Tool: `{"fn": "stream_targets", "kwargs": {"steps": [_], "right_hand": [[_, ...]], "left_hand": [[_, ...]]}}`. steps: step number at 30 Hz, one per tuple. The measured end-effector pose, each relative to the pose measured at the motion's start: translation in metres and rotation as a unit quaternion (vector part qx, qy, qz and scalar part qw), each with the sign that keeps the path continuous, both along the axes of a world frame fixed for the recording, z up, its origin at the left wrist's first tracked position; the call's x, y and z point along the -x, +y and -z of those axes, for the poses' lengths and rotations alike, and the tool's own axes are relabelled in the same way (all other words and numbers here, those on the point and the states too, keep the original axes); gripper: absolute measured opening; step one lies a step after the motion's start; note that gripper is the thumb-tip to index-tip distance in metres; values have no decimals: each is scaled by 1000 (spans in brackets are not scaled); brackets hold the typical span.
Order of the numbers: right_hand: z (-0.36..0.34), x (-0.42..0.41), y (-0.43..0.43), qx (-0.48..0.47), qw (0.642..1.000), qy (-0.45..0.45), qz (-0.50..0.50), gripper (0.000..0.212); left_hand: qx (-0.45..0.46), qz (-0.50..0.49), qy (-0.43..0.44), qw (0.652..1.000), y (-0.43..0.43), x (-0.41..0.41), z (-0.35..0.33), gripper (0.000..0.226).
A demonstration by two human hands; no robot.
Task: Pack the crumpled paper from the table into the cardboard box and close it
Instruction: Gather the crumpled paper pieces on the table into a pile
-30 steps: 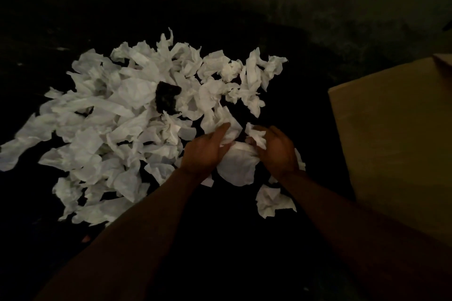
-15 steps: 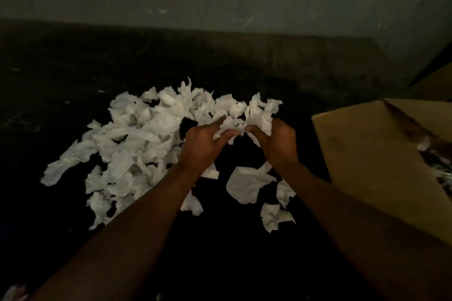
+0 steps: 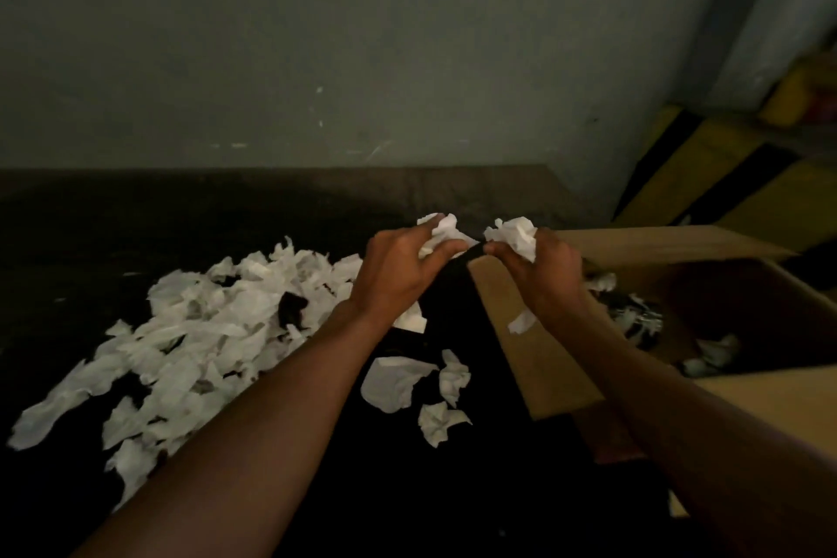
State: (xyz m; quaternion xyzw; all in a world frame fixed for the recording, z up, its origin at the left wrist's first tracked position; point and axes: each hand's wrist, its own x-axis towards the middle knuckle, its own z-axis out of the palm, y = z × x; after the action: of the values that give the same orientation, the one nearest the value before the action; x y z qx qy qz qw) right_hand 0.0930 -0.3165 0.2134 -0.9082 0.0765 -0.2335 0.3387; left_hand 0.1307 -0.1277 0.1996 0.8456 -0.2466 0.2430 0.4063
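Presently, both hands were found raised above the dark table (image 3: 226, 213), side by side, close to the near-left corner of the cardboard box (image 3: 534, 358). The left hand (image 3: 396, 274) had fingers and thumb curled round a white wad (image 3: 443, 232) of paper, which stood out above the knuckles. The right hand (image 3: 545, 281) gripped a second wad (image 3: 514, 236) in like manner and was positioned over the box's left flap. The two thumbs lay near each other; whether they touched could not be determined. A small scrap (image 3: 521, 323) showed just below the right hand against the flap; whether it was held or loose could not be told. The main heap of crumpled paper (image 3: 213, 331) lay on the table to the left of the left forearm, spread widely toward the near-left. A dark patch (image 3: 292, 308) within the heap could not be identified. Three loose pieces (image 3: 394, 381) lay apart from the heap, between the two forearms and just beside the box flap. The box stood at the right of the table with its flaps open, and dimly lit packed paper (image 3: 634, 317) was visible inside it. A grey-green wall (image 3: 317, 59) rose behind the table. Blurred yellow-and-black shapes (image 3: 724, 177) stood at the far right, beyond the box.
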Motion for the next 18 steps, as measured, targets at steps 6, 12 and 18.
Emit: {"fn": "stream_targets", "kwargs": {"steps": [6, 12, 18], "right_hand": [[5, 52, -84, 21, 998, 15, 61, 38], [11, 83, -173, 61, 995, 18, 72, 31], [33, 61, -271, 90, 992, 79, 26, 23]], "left_hand": [[-21, 110, 16, 994, -89, 34, -6, 43], [-96, 186, 44, 977, -178, 50, -6, 49], [-167, 207, 110, 958, -271, 45, 1, 40]]}}
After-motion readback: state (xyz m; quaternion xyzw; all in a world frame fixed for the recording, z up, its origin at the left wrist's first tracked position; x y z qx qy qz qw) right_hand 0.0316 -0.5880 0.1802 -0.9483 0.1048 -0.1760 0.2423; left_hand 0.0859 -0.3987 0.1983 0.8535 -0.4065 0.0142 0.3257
